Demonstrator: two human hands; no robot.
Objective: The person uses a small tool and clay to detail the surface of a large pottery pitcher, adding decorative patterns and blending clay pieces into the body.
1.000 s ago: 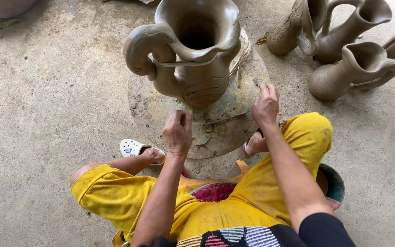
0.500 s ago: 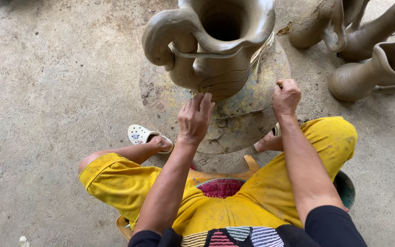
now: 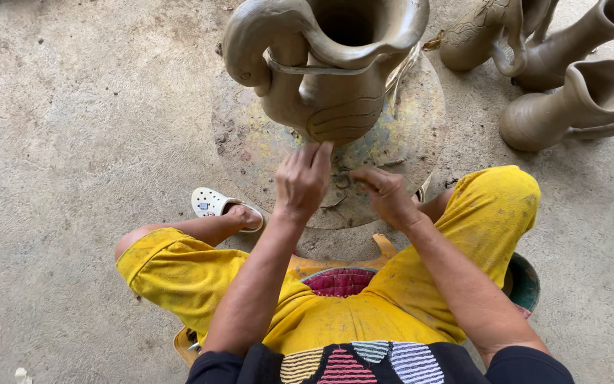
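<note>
Clay fills the view: a large unfired vase (image 3: pixel 328 71) with a looping handle stands on a round turntable (image 3: pixel 421 121), its mouth cut off by the frame's top edge. The left hand (image 3: pixel 301 181) reaches its extended fingers to the vase's foot at the near edge. The right hand (image 3: pixel 385 193) curls loosely beside it; whether it pinches anything is unclear. Other clay vessels (image 3: pixel 577 99) lie on the concrete floor (image 3: pixel 72 142), partly cropped.

Left hand (image 3: pixel 302 179) fingers extended; right hand (image 3: pixel 386 193) curled (both arms outstretched).
</note>
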